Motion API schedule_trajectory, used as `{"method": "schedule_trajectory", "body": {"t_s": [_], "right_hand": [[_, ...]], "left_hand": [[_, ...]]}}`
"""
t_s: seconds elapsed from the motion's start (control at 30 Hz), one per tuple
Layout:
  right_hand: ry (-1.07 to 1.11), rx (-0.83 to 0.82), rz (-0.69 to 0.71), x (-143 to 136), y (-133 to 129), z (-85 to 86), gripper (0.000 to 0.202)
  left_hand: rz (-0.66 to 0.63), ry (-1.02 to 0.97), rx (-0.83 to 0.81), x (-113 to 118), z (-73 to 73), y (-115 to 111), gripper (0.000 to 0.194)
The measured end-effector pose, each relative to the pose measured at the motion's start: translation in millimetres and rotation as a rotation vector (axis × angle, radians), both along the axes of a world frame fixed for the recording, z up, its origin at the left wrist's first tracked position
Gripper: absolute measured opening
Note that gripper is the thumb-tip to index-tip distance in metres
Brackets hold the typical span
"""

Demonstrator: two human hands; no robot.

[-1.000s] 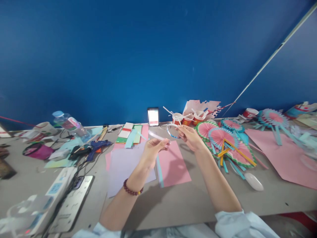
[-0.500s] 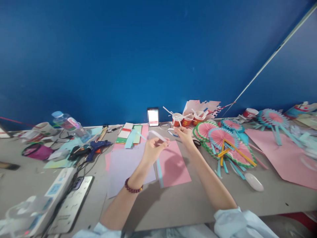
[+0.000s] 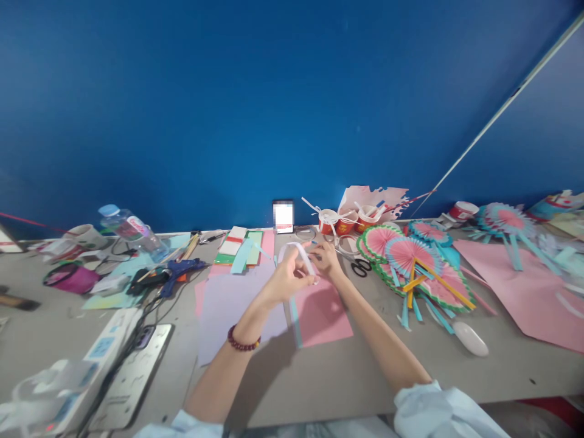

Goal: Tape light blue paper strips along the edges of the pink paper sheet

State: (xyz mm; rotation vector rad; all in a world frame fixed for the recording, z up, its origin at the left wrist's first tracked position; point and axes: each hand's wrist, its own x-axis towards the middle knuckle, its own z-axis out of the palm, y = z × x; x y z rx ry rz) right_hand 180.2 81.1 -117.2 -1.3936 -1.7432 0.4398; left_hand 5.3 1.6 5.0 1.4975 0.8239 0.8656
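Note:
Near the middle of the table, my left hand (image 3: 285,278) is closed on a white strip (image 3: 306,260), which curves up in a loop over the fingers. Close beside it on the right is my right hand (image 3: 325,258), its fingers bent down low over the top of a pink sheet (image 3: 322,313); what they hold, if anything, is too small to tell. A light purple sheet (image 3: 237,310) lies under and left of my left hand. Black-handled scissors (image 3: 361,267) lie right of my right hand.
A phone (image 3: 283,217) stands against the blue wall. Red-and-white cups (image 3: 347,223) stand at the back. Paper fans (image 3: 413,258) lie to the right, with a white oval object (image 3: 471,339). At left are a bottle (image 3: 132,228), a glue gun (image 3: 177,274) and a power strip (image 3: 100,359).
My right hand has moved left and down, closer to my left hand, uncovering the scissors. My left hand has shifted slightly right, and the white strip now arches more steeply.

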Motion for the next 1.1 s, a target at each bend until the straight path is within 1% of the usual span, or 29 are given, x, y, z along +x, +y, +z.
{"method": "schedule_trajectory", "body": {"t_s": [0.13,0.2,0.27,0.33,0.4,0.47,0.5,0.53,0.6,0.63,0.67,0.7,0.73,0.8,0.87,0.97,1.1], "right_hand": [[-0.041,-0.022,-0.034,4.7,-0.2,-7.9,0.022],[-0.038,-0.029,-0.033,6.9,-1.6,-7.4,0.026],[-0.019,-0.032,-0.035,8.1,-3.3,-3.5,0.030],[0.012,-0.036,-0.046,8.1,-4.7,3.7,0.032],[0.051,-0.046,-0.054,7.4,-5.8,14.2,0.028],[0.094,-0.073,-0.041,6.3,-8.0,28.4,0.021],[0.112,-0.094,-0.023,5.7,-10.1,36.8,0.021],[0.137,-0.132,0.013,5.1,-13.1,45.9,0.027],[0.212,-0.244,0.135,3.7,-21.9,65.3,0.049],[0.358,-0.387,0.291,2.8,-27.3,74.8,0.054],[0.503,-0.505,0.417,1.8,-32.8,83.7,0.056],[0.613,-0.560,0.467,0.6,-38.2,91.5,0.054],[0.677,-0.595,0.499,-0.6,-43.1,98.1,0.050],[0.748,-0.601,0.497,-3.1,-50.1,106.9,0.038],[0.796,-0.562,0.458,-4.8,-53.4,111.0,0.029],[0.850,-0.500,0.393,-4.9,-53.6,113.3,0.027],[0.858,-0.449,0.301,-2.1,-51.5,115.5,0.026]], "left_hand": [[-0.125,0.081,0.030,-1.9,1.8,-3.1,0.067],[-0.173,0.131,0.031,-2.3,2.5,-4.4,0.062],[-0.205,0.175,0.040,-2.5,3.6,-5.8,0.062],[-0.221,0.220,0.069,-2.9,5.2,-7.0,0.060],[-0.234,0.268,0.100,-3.6,7.3,-8.1,0.053],[-0.242,0.326,0.123,-4.5,9.1,-8.6,0.049],[-0.241,0.355,0.130,-5.1,9.7,-8.6,0.049],[-0.236,0.380,0.135,-5.6,10.2,-8.3,0.051],[-0.225,0.408,0.147,-6.6,10.6,-7.4,0.056],[-0.221,0.413,0.155,-7.0,10.5,-6.7,0.057],[-0.220,0.416,0.168,-7.4,10.3,-5.9,0.057],[-0.218,0.418,0.184,-7.6,9.7,-5.0,0.053],[-0.214,0.422,0.202,-7.7,8.9,-4.1,0.049],[-0.208,0.439,0.233,-7.6,6.1,-2.3,0.038],[-0.211,0.470,0.249,-7.2,2.2,-0.8,0.031],[-0.224,0.516,0.266,-5.9,-3.7,0.3,0.026],[-0.266,0.540,0.275,-3.4,-7.8,0.4,0.021]]}}
